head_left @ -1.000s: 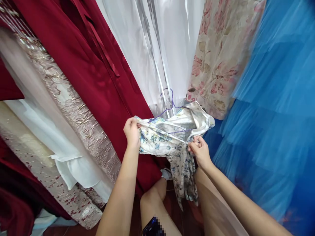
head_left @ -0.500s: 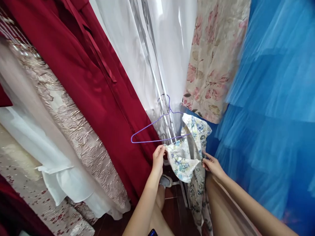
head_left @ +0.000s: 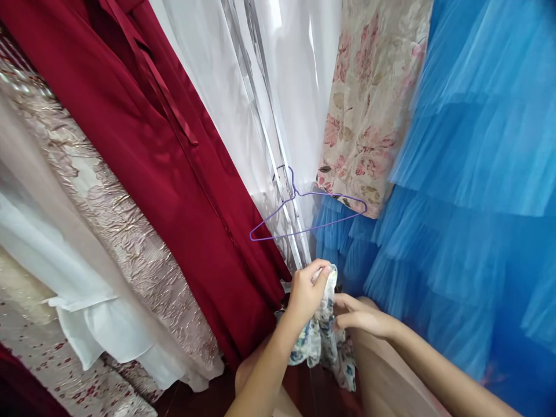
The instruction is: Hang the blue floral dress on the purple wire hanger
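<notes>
Hanging at the right, a wide blue tiered tulle dress outsizes a long deep-red smooth-fabric dress at left and a beige cloth with pink flowers. Between these last 2 stand 2 slim silvery metal poles. Below them, a white, blue-patterned fabric garment droops, bunched, between the hands, beneath a purple thin-framed hanger. The left hand pinches its upper edge; the right hand has thumb and fingers parted beside it, their grip impossible to tell.
</notes>
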The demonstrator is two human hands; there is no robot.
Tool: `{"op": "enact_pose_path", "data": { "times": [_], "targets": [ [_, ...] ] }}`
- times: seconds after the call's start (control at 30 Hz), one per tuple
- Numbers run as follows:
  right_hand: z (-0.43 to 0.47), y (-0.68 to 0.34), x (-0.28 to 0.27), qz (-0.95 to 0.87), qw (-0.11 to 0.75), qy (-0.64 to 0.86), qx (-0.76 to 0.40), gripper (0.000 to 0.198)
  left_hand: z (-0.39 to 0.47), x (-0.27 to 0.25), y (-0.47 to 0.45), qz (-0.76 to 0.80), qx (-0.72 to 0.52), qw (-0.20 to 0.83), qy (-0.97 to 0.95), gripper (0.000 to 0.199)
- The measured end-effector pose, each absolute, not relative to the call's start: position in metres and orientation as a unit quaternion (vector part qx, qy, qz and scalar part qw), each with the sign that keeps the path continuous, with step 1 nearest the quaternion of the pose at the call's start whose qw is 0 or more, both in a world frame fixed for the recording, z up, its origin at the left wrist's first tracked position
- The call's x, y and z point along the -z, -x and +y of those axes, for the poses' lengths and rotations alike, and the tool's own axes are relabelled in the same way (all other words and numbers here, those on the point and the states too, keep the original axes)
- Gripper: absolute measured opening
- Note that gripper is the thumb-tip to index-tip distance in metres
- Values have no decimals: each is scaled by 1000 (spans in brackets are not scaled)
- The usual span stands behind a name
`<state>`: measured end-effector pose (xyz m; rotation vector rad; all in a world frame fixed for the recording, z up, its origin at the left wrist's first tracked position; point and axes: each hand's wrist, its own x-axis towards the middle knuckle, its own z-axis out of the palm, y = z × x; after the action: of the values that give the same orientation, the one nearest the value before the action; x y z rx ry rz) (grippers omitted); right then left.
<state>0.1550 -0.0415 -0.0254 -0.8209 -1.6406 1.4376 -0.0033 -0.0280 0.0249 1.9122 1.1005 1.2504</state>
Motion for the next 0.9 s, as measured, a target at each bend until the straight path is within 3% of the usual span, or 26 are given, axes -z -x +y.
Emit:
{"op": "enact_pose_path", "data": {
  "times": [0.07, 0.17, 0.33, 0.43, 0.53, 0.63, 0.77, 0.9],
  "targets": [
    [-42, -150, 13, -668, 339, 290, -596, 19, -26, -20, 7, 408, -473, 377, -685, 26],
    [-37, -149, 3, -711, 353, 317, -519, 39, -28, -9, 22, 396, -471, 514, -597, 32],
    [-34, -154, -14, -663, 398, 266, -575, 35, -46, 7, 58, 349, -413, 638, -548, 46],
    [-28, -159, -28, -579, 479, 293, -591, 33, -52, 18, 81, 385, -394, 595, -585, 44],
    [-11, -165, -43, -561, 540, 304, -549, 31, -49, 26, 104, 478, -384, 490, -620, 40],
    [16, -169, -52, -594, 566, 312, -479, 32, -42, 24, 124, 509, -382, 402, -658, 43],
    [53, -172, -55, -609, 600, 327, -402, 37, -32, 8, 144, 516, -427, 397, -628, 51],
    [79, -178, -53, -663, 566, 356, -337, 44, -23, -14, 168, 533, -432, 363, -631, 52]
  ]
}}
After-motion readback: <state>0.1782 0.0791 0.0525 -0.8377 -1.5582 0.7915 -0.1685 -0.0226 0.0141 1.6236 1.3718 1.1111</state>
